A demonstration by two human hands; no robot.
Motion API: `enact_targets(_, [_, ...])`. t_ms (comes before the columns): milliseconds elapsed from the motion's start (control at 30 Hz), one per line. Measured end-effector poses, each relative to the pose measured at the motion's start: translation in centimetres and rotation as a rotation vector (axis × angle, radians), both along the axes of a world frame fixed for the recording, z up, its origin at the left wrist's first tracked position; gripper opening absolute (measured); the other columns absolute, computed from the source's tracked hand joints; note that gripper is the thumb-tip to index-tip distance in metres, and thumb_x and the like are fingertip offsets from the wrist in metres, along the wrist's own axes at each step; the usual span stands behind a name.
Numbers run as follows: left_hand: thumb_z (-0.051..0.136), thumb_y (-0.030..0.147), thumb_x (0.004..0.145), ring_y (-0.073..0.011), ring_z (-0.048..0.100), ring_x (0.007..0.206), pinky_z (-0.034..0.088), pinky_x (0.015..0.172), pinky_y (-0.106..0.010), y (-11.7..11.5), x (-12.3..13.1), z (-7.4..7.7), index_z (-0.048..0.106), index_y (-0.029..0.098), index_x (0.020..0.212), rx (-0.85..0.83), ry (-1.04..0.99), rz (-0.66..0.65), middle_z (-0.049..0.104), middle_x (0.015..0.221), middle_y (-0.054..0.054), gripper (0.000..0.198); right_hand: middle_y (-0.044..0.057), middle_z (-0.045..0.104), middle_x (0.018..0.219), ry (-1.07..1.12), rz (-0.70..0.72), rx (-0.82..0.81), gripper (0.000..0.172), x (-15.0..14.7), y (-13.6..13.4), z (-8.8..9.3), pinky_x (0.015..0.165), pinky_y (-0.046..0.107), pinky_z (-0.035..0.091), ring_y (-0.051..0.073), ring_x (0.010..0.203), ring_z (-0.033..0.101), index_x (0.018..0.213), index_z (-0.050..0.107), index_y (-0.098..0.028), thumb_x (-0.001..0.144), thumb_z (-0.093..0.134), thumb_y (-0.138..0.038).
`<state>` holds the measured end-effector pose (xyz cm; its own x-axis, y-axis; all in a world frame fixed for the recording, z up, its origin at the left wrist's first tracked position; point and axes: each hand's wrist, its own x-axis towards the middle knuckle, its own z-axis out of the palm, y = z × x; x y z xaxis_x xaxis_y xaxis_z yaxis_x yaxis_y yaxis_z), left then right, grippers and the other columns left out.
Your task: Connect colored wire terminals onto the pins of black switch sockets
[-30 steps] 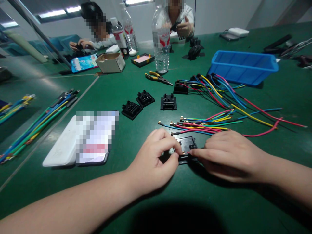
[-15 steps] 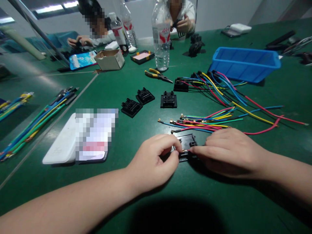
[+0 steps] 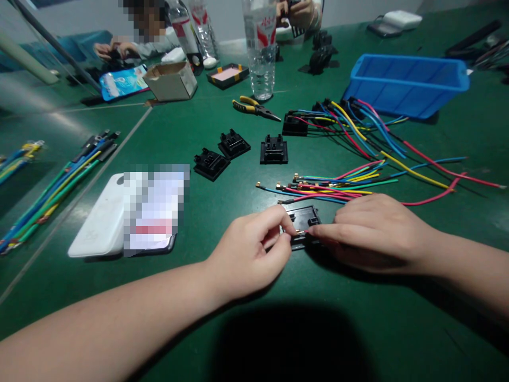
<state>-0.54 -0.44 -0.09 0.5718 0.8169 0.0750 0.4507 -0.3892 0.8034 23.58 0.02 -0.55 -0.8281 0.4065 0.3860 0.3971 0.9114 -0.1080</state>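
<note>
At the black plate (image 3: 305,214), terminal (image 3: 297,232) and red wire (image 3: 306,231) are pinched by left hand (image 3: 260,246) and right hand (image 3: 374,236) fingers respectively, apparently for alignment.

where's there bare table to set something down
Bare green tabletop lies on the person's side of the left hand and right hand, partly shadowed. Another patch lies between the cardboard box, phone and two black parts. From the right hand to the blue bin, wires crowd the surface.
</note>
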Motion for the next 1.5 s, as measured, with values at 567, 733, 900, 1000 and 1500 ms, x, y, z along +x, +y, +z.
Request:
enact_targets(567, [0.046, 0.013, 0.083, -0.0077, 0.045, 0.053, 0.034, 0.052, -0.02, -0.07, -0.2, -0.15, 0.055, 0.019, 0.084, -0.055, 0.02, 0.017, 0.053, 0.066, 0.005, 0.011, -0.002, 0.057, 0.065, -0.017, -0.006, 0.017, 0.023, 0.13, 0.08, -0.08, 0.054, 0.03, 0.029, 0.013, 0.055, 0.047, 0.115, 0.056, -0.016, 0.093, 0.047, -0.016])
enact_targets(733, [0.047, 0.014, 0.083, -0.0086, 0.047, 0.055, 0.034, 0.053, -0.02, -0.03, -0.11, -0.02, 0.055, 0.019, 0.084, -0.062, 0.022, 0.015, 0.055, 0.068, 0.004, 0.01, -0.002, 0.058, 0.065, -0.018, 0.004, 0.01, 0.023, 0.12, 0.11, 0.01, 0.054, 0.03, 0.03, 0.013, 0.055, 0.048, 0.114, 0.056, -0.015, 0.093, 0.047, -0.015])
enact_targets(900, [0.047, 0.014, 0.083, -0.0083, 0.046, 0.055, 0.034, 0.052, -0.02, -0.06, -0.12, 0.0, 0.055, 0.019, 0.084, -0.062, 0.017, 0.015, 0.054, 0.067, 0.004, 0.01, -0.002, 0.057, 0.065, -0.017, 0.008, -0.009, 0.025, 0.18, 0.13, -0.08, 0.054, 0.03, 0.03, 0.013, 0.055, 0.047, 0.116, 0.056, -0.015, 0.094, 0.046, -0.016])
enact_targets(1000, [0.047, 0.013, 0.083, -0.0082, 0.046, 0.055, 0.034, 0.053, -0.02, -0.06, -0.13, -0.09, 0.054, 0.019, 0.084, -0.064, 0.011, 0.013, 0.054, 0.067, 0.004, 0.01, -0.002, 0.057, 0.065, -0.017, 0.005, -0.006, 0.025, 0.13, 0.11, -0.06, 0.054, 0.03, 0.03, 0.013, 0.055, 0.047, 0.117, 0.056, -0.015, 0.093, 0.046, -0.016])
enact_targets(1500, [0.047, 0.014, 0.082, -0.0077, 0.045, 0.052, 0.032, 0.051, -0.02, -0.03, -0.06, -0.09, 0.054, 0.019, 0.084, -0.074, 0.02, 0.014, 0.052, 0.065, 0.006, 0.009, -0.002, 0.058, 0.065, -0.015, -0.002, 0.0, 0.026, 0.08, 0.08, -0.02, 0.053, 0.029, 0.031, 0.013, 0.055, 0.049, 0.117, 0.055, -0.016, 0.092, 0.047, -0.015])
